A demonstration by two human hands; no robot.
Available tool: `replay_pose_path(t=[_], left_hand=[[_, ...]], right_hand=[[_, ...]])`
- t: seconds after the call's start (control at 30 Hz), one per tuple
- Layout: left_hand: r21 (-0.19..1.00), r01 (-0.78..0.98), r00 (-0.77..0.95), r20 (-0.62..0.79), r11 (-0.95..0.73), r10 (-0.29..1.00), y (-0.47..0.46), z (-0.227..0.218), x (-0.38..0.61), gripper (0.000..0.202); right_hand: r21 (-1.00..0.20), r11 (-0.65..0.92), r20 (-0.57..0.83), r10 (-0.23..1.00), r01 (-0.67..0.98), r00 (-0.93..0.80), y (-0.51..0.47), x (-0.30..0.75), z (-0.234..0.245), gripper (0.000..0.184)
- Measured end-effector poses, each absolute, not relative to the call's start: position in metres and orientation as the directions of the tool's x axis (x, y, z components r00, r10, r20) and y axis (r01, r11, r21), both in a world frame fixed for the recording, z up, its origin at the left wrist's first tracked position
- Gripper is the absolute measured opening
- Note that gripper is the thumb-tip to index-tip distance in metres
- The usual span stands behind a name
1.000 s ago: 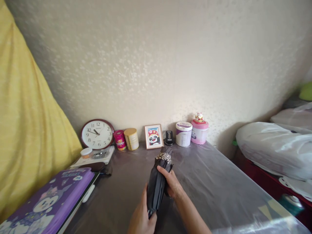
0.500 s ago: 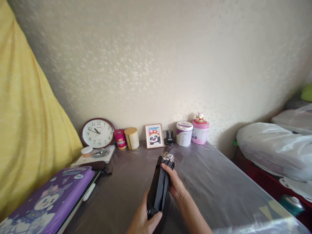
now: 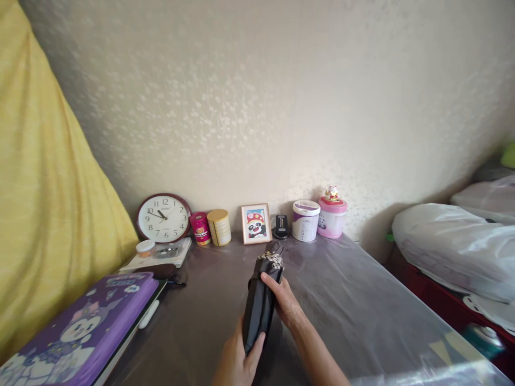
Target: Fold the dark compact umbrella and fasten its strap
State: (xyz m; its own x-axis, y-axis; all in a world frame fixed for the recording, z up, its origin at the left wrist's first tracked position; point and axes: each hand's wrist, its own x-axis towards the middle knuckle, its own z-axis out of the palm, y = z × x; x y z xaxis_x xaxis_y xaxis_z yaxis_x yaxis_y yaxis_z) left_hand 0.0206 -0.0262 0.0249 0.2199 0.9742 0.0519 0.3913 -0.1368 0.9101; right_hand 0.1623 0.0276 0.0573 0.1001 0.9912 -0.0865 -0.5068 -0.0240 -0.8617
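Observation:
A folded black umbrella (image 3: 257, 305) is held in both hands above the table, its far end tilted up and away from me. Around that far end runs a patterned black-and-white band or cord (image 3: 272, 259). My left hand (image 3: 243, 351) wraps the near end, thumb lying along the top. Farther up, my right hand (image 3: 284, 300) grips the right side, its thumb pressed on the dark fabric just below the patterned band. The fingers beneath the umbrella are hidden.
A grey covered table (image 3: 341, 311) spreads below. Along the wall stand a clock (image 3: 164, 219), a red can (image 3: 200, 229), a yellow-lidded can (image 3: 219, 228), a panda picture frame (image 3: 256, 223) and tubs (image 3: 306, 221). At left lies a purple folder (image 3: 80, 332); plastic bags (image 3: 454, 246) are at right.
The umbrella has turned slightly in my hands, and its far end has shifted a little left. My left hand has moved slightly up along it. Both hands keep their hold.

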Motion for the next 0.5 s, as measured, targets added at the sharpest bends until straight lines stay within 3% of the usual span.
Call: replay_pose_path(t=[0.07,0.17,0.3,0.5], left_hand=[[0.804,0.546,0.230,0.129,-0.237,0.965,-0.024,0.018,0.019,0.056],[0.661,0.703,0.245,0.121,-0.262,0.962,-0.023,0.006,0.020,0.058],[0.591,0.747,0.285,0.127,-0.303,0.950,-0.024,-0.001,0.021,0.060],[0.477,0.793,0.170,0.423,-0.378,0.890,-0.025,0.013,0.026,0.074]], right_hand=[[-0.864,-0.011,-0.092,0.986,-0.504,0.136,0.030,0.161,0.055,0.048],[-0.866,-0.004,-0.124,0.971,-0.499,0.206,0.032,0.159,0.053,0.050],[-0.855,0.014,-0.155,0.947,-0.519,0.281,0.034,0.157,0.050,0.047],[-0.839,0.092,-0.143,0.914,-0.537,0.380,0.035,0.149,0.047,0.043]])
